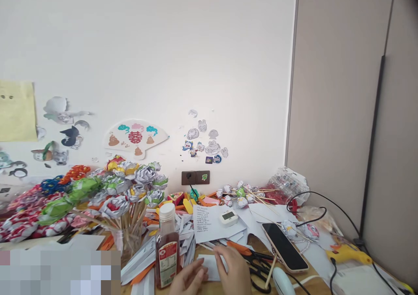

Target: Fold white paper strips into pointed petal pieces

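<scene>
My left hand (pixel 190 278) is at the bottom of the view with its fingers curled together. Its fingertips meet the left edge of a small white sheet of paper (pixel 212 265); I cannot tell whether they grip it. Over the sheet's right side, my right hand (pixel 234 269) has its fingers bent and pinched towards the thumb. What lies in that pinch is too hidden to name. A thin pale stick (pixel 205 246) ends close to the right fingertips. Left of my hands stands a bottle of amber liquid (pixel 167 251) with a white cap. Orange-and-black scissors (pixel 250 253) lie beside my right hand.
Paper flowers (pixel 117 205) on sticks fill a jar at left, near folded paper strips (pixel 140 260). A white timer (pixel 228 218) rests on a written sheet (pixel 204 225). A phone (pixel 285 247), a yellow glue gun (pixel 348 254) and black cables (pixel 339 203) occupy the right.
</scene>
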{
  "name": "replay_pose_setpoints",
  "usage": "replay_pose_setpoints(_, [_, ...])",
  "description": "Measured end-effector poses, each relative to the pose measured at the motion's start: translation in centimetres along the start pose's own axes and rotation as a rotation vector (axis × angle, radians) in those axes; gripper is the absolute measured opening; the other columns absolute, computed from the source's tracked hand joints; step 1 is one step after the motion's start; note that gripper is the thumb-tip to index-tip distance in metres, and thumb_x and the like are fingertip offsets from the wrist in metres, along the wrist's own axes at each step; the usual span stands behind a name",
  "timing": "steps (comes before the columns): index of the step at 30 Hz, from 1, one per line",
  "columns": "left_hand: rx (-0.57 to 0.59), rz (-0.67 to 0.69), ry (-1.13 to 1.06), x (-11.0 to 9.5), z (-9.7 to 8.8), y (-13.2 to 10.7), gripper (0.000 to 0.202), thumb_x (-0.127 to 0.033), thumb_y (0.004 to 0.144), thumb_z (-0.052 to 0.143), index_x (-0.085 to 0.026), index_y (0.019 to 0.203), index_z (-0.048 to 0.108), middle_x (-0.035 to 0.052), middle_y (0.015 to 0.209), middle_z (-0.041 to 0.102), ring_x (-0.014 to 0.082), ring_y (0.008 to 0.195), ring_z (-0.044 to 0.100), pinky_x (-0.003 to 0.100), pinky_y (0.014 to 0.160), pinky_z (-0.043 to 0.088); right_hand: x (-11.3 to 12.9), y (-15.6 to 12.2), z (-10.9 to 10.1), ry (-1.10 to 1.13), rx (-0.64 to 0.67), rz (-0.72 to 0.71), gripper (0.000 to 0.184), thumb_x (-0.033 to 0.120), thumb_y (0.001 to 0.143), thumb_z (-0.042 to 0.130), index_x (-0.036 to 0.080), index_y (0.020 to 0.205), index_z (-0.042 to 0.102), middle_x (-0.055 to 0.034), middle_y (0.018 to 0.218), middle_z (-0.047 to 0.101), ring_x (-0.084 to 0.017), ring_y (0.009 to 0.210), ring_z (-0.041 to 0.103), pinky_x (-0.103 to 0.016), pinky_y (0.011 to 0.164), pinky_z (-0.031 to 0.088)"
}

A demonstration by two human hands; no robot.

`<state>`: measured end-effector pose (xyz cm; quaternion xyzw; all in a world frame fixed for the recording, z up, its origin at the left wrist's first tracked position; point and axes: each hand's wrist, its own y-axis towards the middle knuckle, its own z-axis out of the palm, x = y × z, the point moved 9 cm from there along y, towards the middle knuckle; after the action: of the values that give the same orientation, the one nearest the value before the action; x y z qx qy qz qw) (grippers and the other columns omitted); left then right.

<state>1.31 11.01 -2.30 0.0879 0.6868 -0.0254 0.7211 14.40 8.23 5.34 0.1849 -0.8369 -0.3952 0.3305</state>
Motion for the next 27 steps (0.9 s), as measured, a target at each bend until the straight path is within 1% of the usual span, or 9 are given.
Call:
replay_pose_setpoints(4, [-0.005, 0.086, 0.006, -1.0, 0.1, 0.1, 0.055, -0.055, 0.057, 0.057, -0.016, 0.096, 0.059, 0.0085, 0.103, 0.062, 0.0228, 0.097, 0.055, 0.033, 0.085, 0.042, 1.1, -0.8, 1.4, 0.078, 0.03, -0.006, 0.016, 0.018, 0.075, 0.045, 0.022, 0.078, 0.06, -0.0026, 0.071, 0.065, -0.018, 0.065, 0.059, -0.025, 0.061, 0.043])
replay_pose_setpoints(6, [0.012, 0.133, 0.08, -2.0, 0.4, -0.2, 0.049, -0.053, 0.06, 0.055, -0.016, 0.093, 0.061, 0.0071, 0.101, 0.063, 0.0223, 0.098, 0.053, 0.034, 0.089, 0.039, 1.7, -1.2, 2.3, 0.143, 0.051, 0.002, 0.016, 0.018, 0.074, 0.044, 0.023, 0.076, 0.06, -0.0024, 0.069, 0.064, -0.017, 0.065, 0.058, -0.024, 0.061, 0.042])
replay_pose_setpoints(10, [-0.009, 0.129, 0.143, -3.1, 0.4, -0.6, 0.046, -0.052, 0.063, 0.052, -0.016, 0.09, 0.062, 0.006, 0.096, 0.065, 0.0217, 0.093, 0.054, 0.033, 0.087, 0.039, 2.4, -1.6, 3.1, 0.264, 0.057, 0.04, 0.018, 0.016, 0.073, 0.043, 0.021, 0.077, 0.06, -0.0038, 0.07, 0.062, -0.018, 0.068, 0.055, -0.026, 0.062, 0.042])
replay_pose_setpoints(14, [-0.036, 0.115, 0.092, -3.2, 0.0, -0.5, 0.047, -0.052, 0.059, 0.056, -0.015, 0.087, 0.063, 0.0057, 0.089, 0.066, 0.022, 0.088, 0.056, 0.033, 0.085, 0.041, 1.9, -1.4, 3.1, 0.344, 0.073, 0.064, 0.015, 0.017, 0.072, 0.046, 0.021, 0.073, 0.061, -0.004, 0.073, 0.062, -0.018, 0.072, 0.054, -0.026, 0.066, 0.042])
replay_pose_setpoints(16, [-0.038, 0.1, 0.069, -3.1, 0.0, -0.5, 0.046, -0.052, 0.058, 0.057, -0.015, 0.085, 0.063, 0.0056, 0.088, 0.066, 0.022, 0.086, 0.056, 0.033, 0.084, 0.041, 1.0, -1.4, 3.0, 0.368, 0.057, 0.116, 0.013, 0.019, 0.071, 0.048, 0.021, 0.073, 0.06, -0.0039, 0.073, 0.061, -0.018, 0.071, 0.054, -0.025, 0.064, 0.043])
replay_pose_setpoints(20, [0.038, 0.071, 0.013, -2.7, 1.1, -0.7, 0.045, -0.052, 0.058, 0.058, -0.015, 0.082, 0.063, 0.0054, 0.079, 0.067, 0.0207, 0.077, 0.058, 0.031, 0.074, 0.045, -1.7, -1.8, 2.9, 0.443, -0.011, 0.361, 0.014, 0.023, 0.066, 0.055, 0.02, 0.079, 0.059, -0.0047, 0.079, 0.06, -0.017, 0.067, 0.054, -0.024, 0.061, 0.044])
replay_pose_setpoints(23, [0.124, 0.023, -0.067, -1.8, 2.3, -0.9, 0.049, -0.054, 0.057, 0.058, -0.013, 0.082, 0.062, 0.0039, 0.065, 0.066, 0.0168, 0.06, 0.058, 0.027, 0.057, 0.045, -2.3, -2.2, 4.7, 0.603, 0.121, 0.502, 0.021, 0.028, 0.065, 0.056, 0.017, 0.082, 0.059, -0.0056, 0.077, 0.061, -0.017, 0.065, 0.054, -0.026, 0.059, 0.044])
replay_pose_setpoints(25, [0.144, -0.002, -0.119, -1.2, 2.8, -0.9, 0.049, -0.054, 0.056, 0.058, -0.012, 0.08, 0.06, 0.002, 0.057, 0.064, 0.0135, 0.051, 0.055, 0.024, 0.05, 0.042, -2.0, -2.4, 5.7, 0.709, 0.214, 0.552, 0.023, 0.031, 0.066, 0.055, 0.015, 0.081, 0.06, -0.0058, 0.072, 0.062, -0.018, 0.064, 0.055, -0.027, 0.058, 0.044])
replay_pose_setpoints(27, [0.151, -0.025, -0.152, -0.6, 2.9, -0.9, 0.047, -0.053, 0.054, 0.061, -0.011, 0.075, 0.059, 0.0004, 0.051, 0.061, 0.0118, 0.047, 0.053, 0.022, 0.046, 0.04, -1.9, -2.4, 6.0, 0.773, 0.234, 0.582, 0.023, 0.034, 0.065, 0.056, 0.014, 0.075, 0.061, -0.0053, 0.068, 0.062, -0.018, 0.062, 0.055, -0.027, 0.057, 0.044])
